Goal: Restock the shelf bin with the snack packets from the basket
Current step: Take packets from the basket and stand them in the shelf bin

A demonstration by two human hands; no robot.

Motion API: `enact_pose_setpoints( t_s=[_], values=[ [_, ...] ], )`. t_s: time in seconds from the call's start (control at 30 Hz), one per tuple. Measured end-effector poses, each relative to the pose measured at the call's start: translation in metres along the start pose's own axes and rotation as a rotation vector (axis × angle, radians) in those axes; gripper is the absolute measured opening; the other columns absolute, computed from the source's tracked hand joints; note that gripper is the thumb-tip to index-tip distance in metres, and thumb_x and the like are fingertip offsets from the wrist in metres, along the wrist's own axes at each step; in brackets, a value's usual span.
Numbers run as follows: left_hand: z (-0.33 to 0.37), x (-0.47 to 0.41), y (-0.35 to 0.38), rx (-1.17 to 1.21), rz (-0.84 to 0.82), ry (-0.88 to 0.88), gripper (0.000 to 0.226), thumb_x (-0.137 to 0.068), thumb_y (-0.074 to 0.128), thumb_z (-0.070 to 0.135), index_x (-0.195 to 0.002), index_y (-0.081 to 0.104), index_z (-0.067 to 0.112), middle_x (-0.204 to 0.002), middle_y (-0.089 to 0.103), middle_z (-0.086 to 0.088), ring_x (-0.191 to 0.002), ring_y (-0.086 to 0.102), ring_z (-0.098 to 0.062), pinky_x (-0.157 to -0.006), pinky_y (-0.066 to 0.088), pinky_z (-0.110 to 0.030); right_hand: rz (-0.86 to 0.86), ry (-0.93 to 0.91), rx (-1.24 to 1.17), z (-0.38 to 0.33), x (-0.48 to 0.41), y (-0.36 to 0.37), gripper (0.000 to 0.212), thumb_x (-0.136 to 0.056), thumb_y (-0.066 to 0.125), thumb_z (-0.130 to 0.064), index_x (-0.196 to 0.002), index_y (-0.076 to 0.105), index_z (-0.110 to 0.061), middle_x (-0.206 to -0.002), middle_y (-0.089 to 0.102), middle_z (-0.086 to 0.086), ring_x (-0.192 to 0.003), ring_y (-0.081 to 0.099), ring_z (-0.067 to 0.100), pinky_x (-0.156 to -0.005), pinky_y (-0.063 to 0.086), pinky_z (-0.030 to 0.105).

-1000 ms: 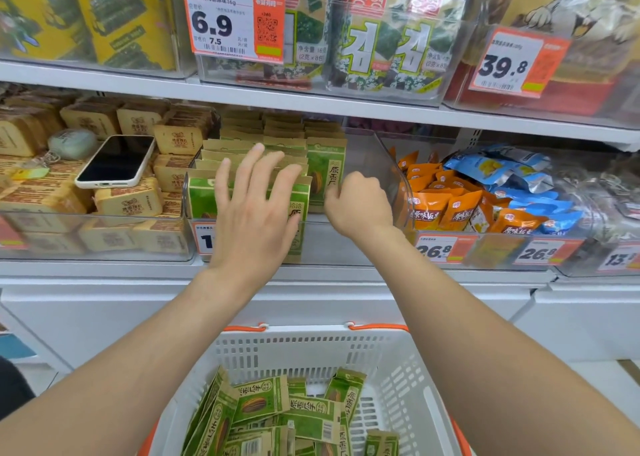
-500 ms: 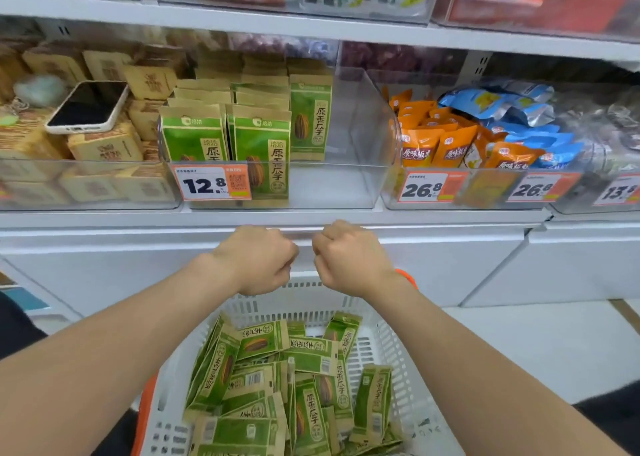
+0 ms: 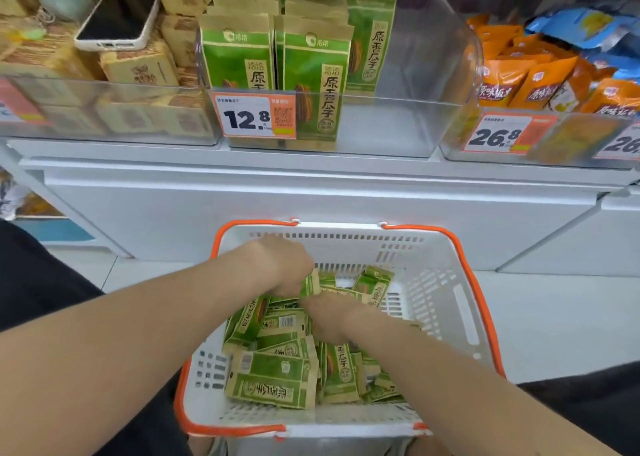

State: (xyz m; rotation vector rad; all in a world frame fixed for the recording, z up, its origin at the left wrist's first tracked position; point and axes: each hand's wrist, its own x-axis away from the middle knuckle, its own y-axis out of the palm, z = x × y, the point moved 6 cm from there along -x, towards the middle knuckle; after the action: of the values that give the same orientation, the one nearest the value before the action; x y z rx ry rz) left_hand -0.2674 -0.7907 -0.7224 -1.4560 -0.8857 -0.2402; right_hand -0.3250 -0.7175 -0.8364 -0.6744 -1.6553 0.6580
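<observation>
Crowding the far half of the white slatted plastic basket (image 3: 446,303), both hands sit among the green snack packets (image 3: 273,379); the left hand (image 3: 284,266) is farther, the right hand (image 3: 329,317) just beside it; their fingers are hidden in the heap, so I cannot tell whether they grip anything. The packets are flat, crinkly paper pouches, loosely piled; a hasty grab risks creasing them or letting some slip out. The clear, rigid shelf bin (image 3: 388,126) above holds upright rows on its left side only.
</observation>
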Motion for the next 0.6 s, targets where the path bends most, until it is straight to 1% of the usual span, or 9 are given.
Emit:
enact_pose_setpoints(
  t_s=[0.07, 0.13, 0.2, 0.23, 0.3, 0.37, 0.43, 0.5, 0.6],
  values=[
    [-0.003, -0.001, 0.006, 0.005, -0.010, -0.009, 0.026, -0.106, 0.048, 0.034, -0.117, 0.067, 0.018, -0.109, 0.069, -0.003, -0.092, 0.068, -0.023, -0.077, 0.058, -0.040, -0.033, -0.031, -0.128, -0.014, -0.009, 0.012, 0.064, -0.101, 0.055, -0.016, -0.158, 0.026, -0.021, -0.147, 0.055, 0.014, -0.124, 0.059, 0.039, -0.098, 0.054, 0.051],
    [-0.008, 0.000, 0.007, 0.019, -0.020, -0.016, 0.026, -0.107, 0.048, 0.031, -0.120, 0.065, 0.017, -0.110, 0.068, -0.003, -0.093, 0.067, -0.023, -0.079, 0.058, -0.040, -0.042, -0.017, -0.097, -0.021, -0.016, 0.021, 0.070, -0.102, 0.052, -0.019, -0.163, 0.017, -0.024, -0.157, 0.046, 0.016, -0.139, 0.044, 0.046, -0.113, 0.041, 0.056],
    [-0.011, 0.003, 0.005, 0.037, -0.029, -0.018, 0.025, -0.106, 0.048, 0.030, -0.121, 0.064, 0.017, -0.112, 0.068, -0.004, -0.095, 0.066, -0.024, -0.084, 0.058, -0.041, -0.019, 0.006, -0.043, -0.023, -0.016, 0.022, 0.068, -0.102, 0.052, -0.022, -0.163, 0.020, -0.023, -0.157, 0.045, 0.014, -0.145, 0.032, 0.047, -0.119, 0.026, 0.060],
    [-0.012, 0.004, 0.004, 0.045, -0.031, -0.020, 0.025, -0.106, 0.048, 0.028, -0.121, 0.065, 0.017, -0.113, 0.068, -0.004, -0.096, 0.066, -0.025, -0.085, 0.058, -0.041, 0.010, 0.011, -0.036, -0.023, -0.014, 0.020, 0.062, -0.101, 0.053, -0.024, -0.159, 0.030, -0.022, -0.151, 0.051, 0.012, -0.144, 0.031, 0.046, -0.118, 0.024, 0.061],
    [-0.014, 0.005, 0.003, 0.062, -0.031, -0.023, 0.025, -0.104, 0.050, 0.028, -0.121, 0.065, 0.018, -0.114, 0.068, -0.004, -0.097, 0.067, -0.025, -0.085, 0.059, -0.041, 0.112, -0.005, -0.019, -0.027, -0.010, 0.013, 0.039, -0.101, 0.054, -0.026, -0.139, 0.050, -0.018, -0.129, 0.063, 0.010, -0.136, 0.037, 0.041, -0.113, 0.027, 0.060],
    [-0.016, 0.004, 0.003, 0.080, -0.029, -0.031, 0.026, -0.104, 0.050, 0.027, -0.123, 0.066, 0.018, -0.115, 0.068, -0.004, -0.099, 0.068, -0.025, -0.080, 0.058, -0.039, 0.184, 0.008, -0.070, -0.031, -0.009, 0.009, 0.022, -0.102, 0.054, -0.030, -0.118, 0.056, -0.015, -0.108, 0.064, 0.008, -0.125, 0.044, 0.035, -0.105, 0.034, 0.054],
    [-0.018, 0.003, 0.002, 0.094, -0.021, -0.034, 0.025, -0.103, 0.049, 0.023, -0.120, 0.067, 0.017, -0.113, 0.069, -0.004, -0.097, 0.070, -0.025, -0.076, 0.057, -0.038, 0.137, 0.058, -0.181, -0.034, -0.009, 0.014, 0.021, -0.102, 0.060, -0.032, -0.105, 0.057, -0.012, -0.101, 0.063, 0.007, -0.110, 0.057, 0.032, -0.091, 0.046, 0.045],
    [-0.019, 0.003, 0.001, 0.097, -0.014, -0.034, 0.024, -0.102, 0.049, 0.016, -0.117, 0.067, 0.017, -0.109, 0.070, -0.004, -0.094, 0.070, -0.025, -0.076, 0.058, -0.039, 0.047, 0.109, -0.312, -0.034, -0.012, 0.020, 0.020, -0.099, 0.066, -0.026, -0.094, 0.061, -0.008, -0.093, 0.065, 0.008, -0.087, 0.063, 0.027, -0.073, 0.052, 0.036],
    [-0.022, 0.001, -0.001, 0.073, 0.006, -0.034, 0.029, -0.102, 0.047, 0.008, -0.121, 0.066, 0.017, -0.112, 0.070, -0.004, -0.094, 0.070, -0.025, -0.081, 0.060, -0.040, 0.028, 0.176, -0.430, -0.023, -0.010, 0.012, 0.024, -0.094, 0.059, -0.009, -0.072, 0.053, -0.011, -0.069, 0.052, 0.003, -0.061, 0.051, 0.019, -0.057, 0.048, 0.030]
  ],
)
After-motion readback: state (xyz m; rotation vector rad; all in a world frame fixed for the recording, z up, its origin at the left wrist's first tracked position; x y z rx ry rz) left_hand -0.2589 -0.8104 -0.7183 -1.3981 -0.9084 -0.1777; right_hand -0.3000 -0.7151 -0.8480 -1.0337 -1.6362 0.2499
